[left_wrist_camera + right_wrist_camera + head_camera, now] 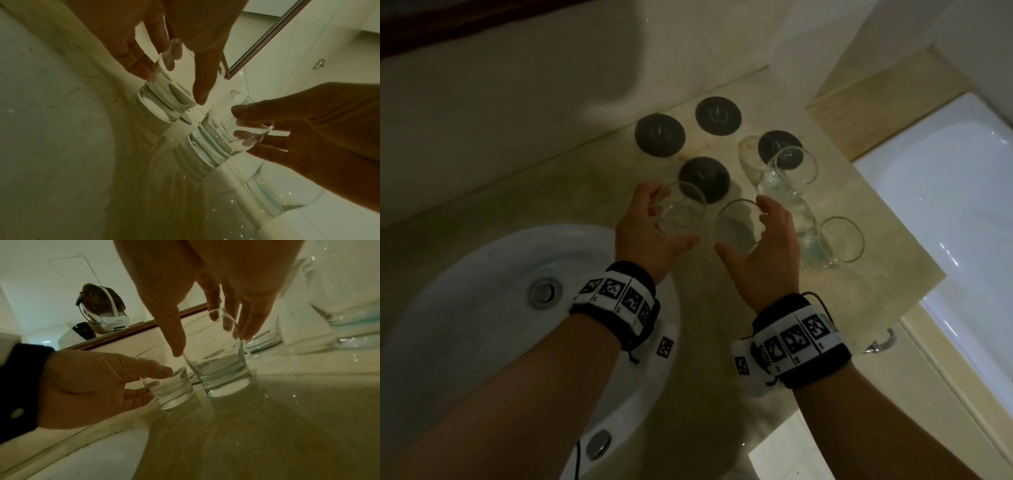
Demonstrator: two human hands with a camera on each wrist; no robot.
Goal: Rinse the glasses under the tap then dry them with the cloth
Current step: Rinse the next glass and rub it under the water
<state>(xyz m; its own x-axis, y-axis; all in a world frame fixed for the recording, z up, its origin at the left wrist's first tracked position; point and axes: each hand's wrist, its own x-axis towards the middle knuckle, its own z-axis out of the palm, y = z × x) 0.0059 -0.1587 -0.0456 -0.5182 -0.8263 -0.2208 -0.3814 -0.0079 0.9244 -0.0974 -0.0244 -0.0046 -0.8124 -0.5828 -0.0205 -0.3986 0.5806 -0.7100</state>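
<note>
Two clear tumblers stand side by side on the beige counter (722, 308), just right of the sink. My left hand (671, 219) grips the left glass (685, 205), thumb on the near side and fingers on the far side. My right hand (743, 229) holds the right glass (732, 216) the same way. In the left wrist view the left hand (172, 87) pinches its glass (164, 100), and the right hand (244, 129) wraps the other glass (211, 142). In the right wrist view both bases, the right glass (224, 369) and the left glass (172, 391), touch the counter. No tap or cloth shows.
Two more glasses (787, 171) (839, 240) stand to the right of my hands. Several dark round coasters (659, 135) lie behind them by the wall. A white sink (482, 291) is at the left and a white bathtub (945, 205) at the right. Water drops dot the counter.
</note>
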